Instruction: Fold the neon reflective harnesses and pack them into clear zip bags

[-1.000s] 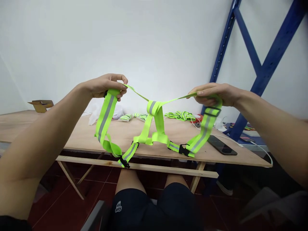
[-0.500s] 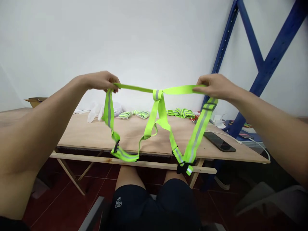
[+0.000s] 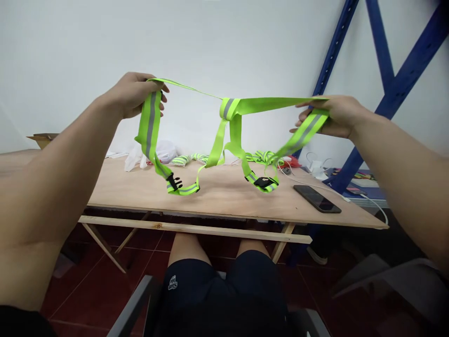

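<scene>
1. Head view: a seated person spreads a neon-green reflective harness [image 3: 229, 110] between two raised bare hands, the webbing aloft in front of a plain white wall, above a wooden table [image 3: 115, 182].
2. At one end, the left hand [image 3: 143, 93] bears a strap across its top, with fingers bent and slightly parted behind a grey-striped length; whether they clamp the webbing cannot be told.
3. Opposite, the right hand [image 3: 331, 114] carries the other strap, its fingers partly spread beside the hanging loop; how firmly they grip cannot be told either.
4. Between the hands, the straps meet at a striped loop, below which two plain bands fall away. A black buckle [image 3: 173, 181] shows its prongs on the left side; a second black clip [image 3: 264, 182] hangs on the right.
5. Behind, striped packets [image 3: 180, 160] and a white plastic bag [image 3: 166, 152] line the far edge. A dark phone [image 3: 317, 199] lies near the right end, below a blue metal rack [image 3: 389, 98].
</scene>
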Available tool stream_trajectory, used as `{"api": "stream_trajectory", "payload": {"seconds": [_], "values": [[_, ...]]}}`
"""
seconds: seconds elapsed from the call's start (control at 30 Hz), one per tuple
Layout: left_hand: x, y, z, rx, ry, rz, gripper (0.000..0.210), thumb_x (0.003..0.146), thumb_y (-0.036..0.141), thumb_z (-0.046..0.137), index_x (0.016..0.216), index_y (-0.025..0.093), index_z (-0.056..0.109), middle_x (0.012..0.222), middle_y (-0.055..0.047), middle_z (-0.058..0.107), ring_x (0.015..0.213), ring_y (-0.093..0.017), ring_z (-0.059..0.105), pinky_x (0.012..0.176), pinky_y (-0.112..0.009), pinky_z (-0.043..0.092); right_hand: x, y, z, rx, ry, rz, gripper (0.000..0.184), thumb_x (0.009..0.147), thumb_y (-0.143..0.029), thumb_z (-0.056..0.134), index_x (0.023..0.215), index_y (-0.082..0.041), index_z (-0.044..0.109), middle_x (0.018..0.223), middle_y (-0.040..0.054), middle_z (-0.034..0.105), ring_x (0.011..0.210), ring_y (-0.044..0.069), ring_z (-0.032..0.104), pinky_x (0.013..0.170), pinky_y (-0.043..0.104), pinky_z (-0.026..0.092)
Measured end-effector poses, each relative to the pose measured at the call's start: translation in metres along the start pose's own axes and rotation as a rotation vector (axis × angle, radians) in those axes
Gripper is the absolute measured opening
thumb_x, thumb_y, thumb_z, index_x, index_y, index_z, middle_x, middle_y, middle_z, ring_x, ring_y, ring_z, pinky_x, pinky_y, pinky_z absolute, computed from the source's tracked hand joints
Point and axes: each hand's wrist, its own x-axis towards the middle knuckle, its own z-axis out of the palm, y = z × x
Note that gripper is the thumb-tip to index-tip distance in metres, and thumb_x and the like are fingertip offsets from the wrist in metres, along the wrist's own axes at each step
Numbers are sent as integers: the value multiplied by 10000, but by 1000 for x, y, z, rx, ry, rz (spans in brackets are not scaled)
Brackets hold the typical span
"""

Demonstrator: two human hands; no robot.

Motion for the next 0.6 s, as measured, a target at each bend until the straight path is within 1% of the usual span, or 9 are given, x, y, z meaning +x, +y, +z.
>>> {"api": "stream_trajectory", "payload": {"seconds": [0.1, 0.17, 0.23, 0.3, 0.4, 0.5, 0.53, 0.57, 0.6], "values": [[10, -6, -1, -150, 41, -198, 66, 826, 198, 634, 815, 134, 629, 708, -41, 545, 600, -113, 488, 723, -366, 532, -5, -7, -1, -47, -48, 77, 157, 909, -95, 506, 917, -126, 659, 573, -39, 420, 572, 125, 493, 758, 476, 495], [14, -6, -6, -217, 151, -202, 84, 791, 134, 598, 729, 163, 549, 649, 5, 418, 540, -85, 363, 666, -309, 489, -6, -15, -4, -10, 22, -25, 144, 854, -61, 541, 826, -148, 653, 598, -28, 431, 591, 112, 482, 748, 431, 498], [14, -4, -12, -208, 239, -120, 165, 781, 151, 549, 679, 203, 431, 634, 26, 288, 533, -89, 316, 654, -287, 463, -7, -22, -6, 101, 138, -198, 152, 837, -75, 541, 796, -182, 641, 624, -32, 409, 582, 89, 435, 699, 343, 478], [8, -5, -17, -12, 235, -41, 163, 784, 223, 526, 679, 215, 402, 638, 21, 254, 605, -114, 412, 720, -315, 473, -7, -23, -7, -19, 228, -269, 159, 883, -141, 518, 831, -193, 660, 636, -33, 406, 576, 89, 389, 628, 309, 412], [-5, -12, -25, 432, 220, 71, 151, 743, 299, 590, 782, 153, 594, 661, -5, 384, 834, -204, 556, 869, -421, 464, -12, -16, -7, -484, 258, -211, 224, 917, -298, 590, 900, -118, 722, 702, 29, 574, 667, 130, 468, 630, 347, 362], [-12, -21, -31, 653, 340, 266, 359, 751, 296, 514, 1001, 93, 671, 727, -24, 453, 828, -219, 582, 835, -438, 487, -19, -10, -11, -649, 459, -409, 316, 905, -337, 624, 1048, -80, 741, 819, 106, 673, 692, 159, 524, 631, 350, 369], [-12, -23, -33, 715, 304, 277, 383, 754, 288, 491, 1031, 92, 670, 739, -27, 467, 809, -210, 580, 822, -428, 493, -21, -9, -13, -690, 496, -456, 340, 922, -346, 595, 1088, -86, 737, 815, 111, 677, 663, 155, 516, 617, 346, 368], [-12, -25, -33, 770, 219, 249, 378, 754, 282, 491, 1031, 97, 669, 744, -28, 480, 798, -202, 573, 823, -420, 493, -22, -8, -15, -751, 469, -457, 357, 936, -361, 570, 1102, -93, 738, 787, 105, 678, 635, 151, 503, 607, 343, 365], [-10, -27, -34, 826, 118, 204, 353, 755, 282, 504, 1011, 106, 670, 738, -26, 488, 789, -195, 560, 831, -412, 488, -23, -7, -17, -827, 386, -406, 363, 939, -378, 563, 1083, -100, 747, 740, 94, 671, 614, 149, 488, 603, 342, 361]]}}
